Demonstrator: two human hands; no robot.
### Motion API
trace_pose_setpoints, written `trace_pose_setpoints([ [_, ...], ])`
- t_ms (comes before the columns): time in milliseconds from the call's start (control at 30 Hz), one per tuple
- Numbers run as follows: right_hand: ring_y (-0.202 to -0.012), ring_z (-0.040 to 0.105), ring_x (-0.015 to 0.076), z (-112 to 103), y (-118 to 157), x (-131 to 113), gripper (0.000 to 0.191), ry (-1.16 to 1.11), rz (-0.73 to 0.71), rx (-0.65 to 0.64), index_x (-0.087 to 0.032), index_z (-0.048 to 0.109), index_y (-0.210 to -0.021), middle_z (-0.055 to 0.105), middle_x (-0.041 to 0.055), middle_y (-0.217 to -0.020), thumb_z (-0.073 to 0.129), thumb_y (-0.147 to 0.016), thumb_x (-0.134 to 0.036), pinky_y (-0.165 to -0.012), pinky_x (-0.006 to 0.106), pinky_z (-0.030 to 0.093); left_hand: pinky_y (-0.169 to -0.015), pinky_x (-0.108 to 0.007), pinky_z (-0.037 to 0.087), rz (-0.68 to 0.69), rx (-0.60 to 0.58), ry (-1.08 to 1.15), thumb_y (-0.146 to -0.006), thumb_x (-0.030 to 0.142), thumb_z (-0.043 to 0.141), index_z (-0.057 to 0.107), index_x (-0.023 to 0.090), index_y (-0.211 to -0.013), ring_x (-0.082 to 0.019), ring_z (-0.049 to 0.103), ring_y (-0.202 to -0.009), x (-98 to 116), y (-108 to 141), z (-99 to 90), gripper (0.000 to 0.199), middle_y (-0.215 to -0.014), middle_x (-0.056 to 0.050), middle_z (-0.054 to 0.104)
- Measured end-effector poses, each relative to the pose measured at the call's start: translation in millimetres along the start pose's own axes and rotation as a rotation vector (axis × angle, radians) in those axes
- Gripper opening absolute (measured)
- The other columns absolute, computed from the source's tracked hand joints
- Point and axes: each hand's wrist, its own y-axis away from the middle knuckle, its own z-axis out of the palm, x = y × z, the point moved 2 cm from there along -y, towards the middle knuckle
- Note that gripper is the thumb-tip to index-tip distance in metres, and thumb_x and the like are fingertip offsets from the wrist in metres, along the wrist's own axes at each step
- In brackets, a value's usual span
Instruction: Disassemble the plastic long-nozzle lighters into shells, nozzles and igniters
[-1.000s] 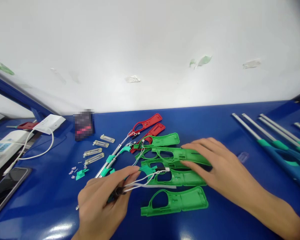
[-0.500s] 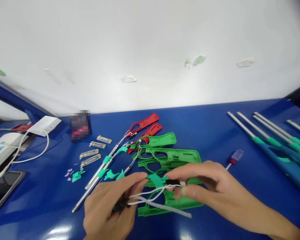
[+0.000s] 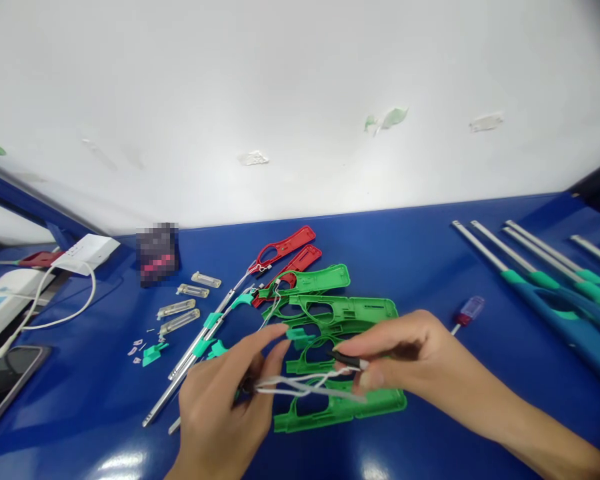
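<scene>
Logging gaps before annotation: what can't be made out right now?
All in the head view:
Dark part: mostly enclosed by the left hand.
Black piece: partly covered by the right hand.
Pale strip: blurred, so its free end isn't sharp.
Phone: cut off by the left edge.
Blue handles: cut off by the right edge.
Dark packet: pixelated, print unreadable.

The left hand [image 3: 223, 407] is held at left with fingers [image 3: 253, 348] curled; the right hand [image 3: 413, 353] is held pinched at right.
</scene>
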Motion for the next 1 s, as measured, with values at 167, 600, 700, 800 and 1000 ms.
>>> trace_pose_setpoints([
  [167, -0.072, 0.078, 0.0137, -5, -5, 0, 0.012, 0.126, -0.051, 0.112, -0.031, 0.088, -0.095, 0.082, 0.0003, -0.077, 0.088, -0.083, -0.034, -0.068, 0.02, 0.062, -0.053, -0.022, 0.047, -0.065, -0.271, -0.08, -0.102, 0.031, 0.059, 0.052, 0.026, -0.149, -0.011, 0.057, -0.057, -8, -2, -2.9, 0.048, -0.08, 0.005, 0.062],
  [600, -0.067, 0.076, 0.0192, -1, -4, -3, 0.014, 0.301, -0.074, 0.166, -0.027, 0.087, -0.087, 0.079, 0.0021, -0.07, 0.086, -0.083, -0.04, -0.061, 0.028, 0.063, -0.058, -0.025, 0.044, -0.094, -0.44, 0.221, -0.108, 0.031, 0.058, 0.064, 0.031, -0.113, -0.012, 0.06, -0.063, 9, -16, 7.4, 0.008, -0.078, 0.008, 0.064],
  [700, -0.069, 0.077, 0.0211, -3, -3, -3, 0.019, 0.297, -0.066, 0.164, -0.027, 0.088, -0.09, 0.081, 0.0035, -0.075, 0.085, -0.083, -0.044, -0.061, 0.03, 0.065, -0.06, -0.027, 0.044, -0.144, -0.475, 0.305, -0.109, 0.026, 0.055, 0.064, 0.029, -0.106, -0.012, 0.06, -0.067, 13, -18, 17.5, 0.01, -0.087, 0.006, 0.066],
  [800, -0.069, 0.078, 0.021, -3, -1, -3, 0.02, 0.287, -0.063, 0.15, -0.029, 0.088, -0.094, 0.081, 0.003, -0.075, 0.083, -0.086, -0.046, -0.062, 0.03, 0.066, -0.057, -0.026, 0.041, -0.148, -0.435, 0.343, -0.109, 0.023, 0.054, 0.063, 0.027, -0.104, -0.01, 0.054, -0.063, 13, -18, 20.3, 0.01, -0.089, 0.005, 0.065],
  [1000, -0.068, 0.076, 0.0167, -3, 1, -2, 0.016, 0.256, -0.055, 0.107, -0.033, 0.088, -0.101, 0.08, 0.0005, -0.073, 0.079, -0.092, -0.043, -0.059, 0.023, 0.061, -0.056, -0.022, 0.04, -0.065, -0.338, 0.379, -0.106, 0.012, 0.057, 0.061, 0.024, -0.101, -0.007, 0.051, -0.063, 13, -17, 18.7, 0.014, -0.089, 0.005, 0.062],
])
